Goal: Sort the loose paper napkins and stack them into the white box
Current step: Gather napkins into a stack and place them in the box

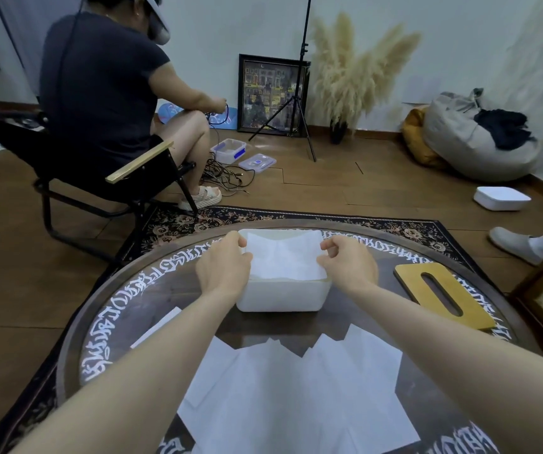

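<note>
The white box [283, 294] stands on the far middle of the round desk [106, 309], with a napkin [286, 257] lying across its open top. The left hand [224, 267] pinches the napkin's left edge, thumb and fingers curled on it at the box's left rim; the right hand [348, 262] pinches its right edge in the same way, so both hands are clamped on the napkin at opposite sides. On the near part of the desk lie loose napkins [293, 394], overlapping in a spread. A single sheet [157, 326] lies to the left of them, apart. Right of the box, apart from it, rests a wooden lid [443, 294] with a slot. Beyond the desk on the left, a person [106, 93] sits in a chair [139, 178], and a white case [501, 198] lies on the floor far right.
</note>
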